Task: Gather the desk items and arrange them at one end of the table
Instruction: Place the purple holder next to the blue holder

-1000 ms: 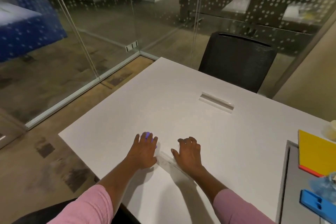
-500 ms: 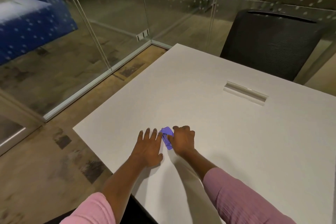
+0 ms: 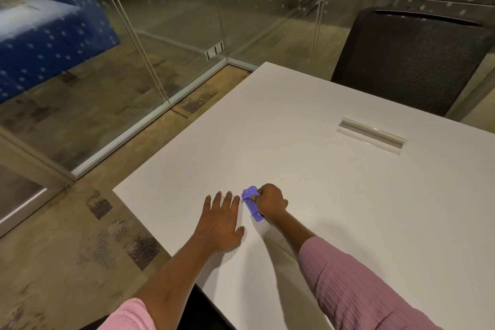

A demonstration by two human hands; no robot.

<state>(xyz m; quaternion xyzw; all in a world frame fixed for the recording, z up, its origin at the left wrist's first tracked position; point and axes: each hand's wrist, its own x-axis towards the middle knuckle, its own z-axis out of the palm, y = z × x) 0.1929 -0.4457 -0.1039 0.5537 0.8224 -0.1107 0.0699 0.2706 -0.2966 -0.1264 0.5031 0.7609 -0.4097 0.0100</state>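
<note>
Your right hand (image 3: 270,202) is on the white smooth-topped table (image 3: 334,209), not far from its front-left corner, w/ fingers (image 3: 259,194) curled round a small purple oblong plastic item (image 3: 251,203). They grip it from its right side, approx. at the far half. The thumb is hidden behind the item, so can't tell how it lies. The purple item is down at table level, long axis running away from you, far end angled slightly left. Can't tell if it's resting flat or lifted a touch. What it is exactly (stapler, punch, etc.) is too small to make out. Your left hand (image 3: 219,222) lies palm down on the table just beside the item, on its left, fingers (image 3: 227,198) straight and a bit spread, holding nothing. The nearest fingertip is v. close to the item's far end, but contact can't be judged. Both forearms come in from the bottom edge, and the right one wears a pink ribbed sleeve (image 3: 356,289) pushed up short of the wrist. Further back on the table, well apart from the hands, is a recessed rectangular cable slot (image 3: 371,135). A black mesh-backed office chair (image 3: 409,61) stands at the table's far side. A glass partition wall (image 3: 134,35) w/ dotted frosting runs along the left, and patterned carpet floor (image 3: 80,236) is below it.
</note>
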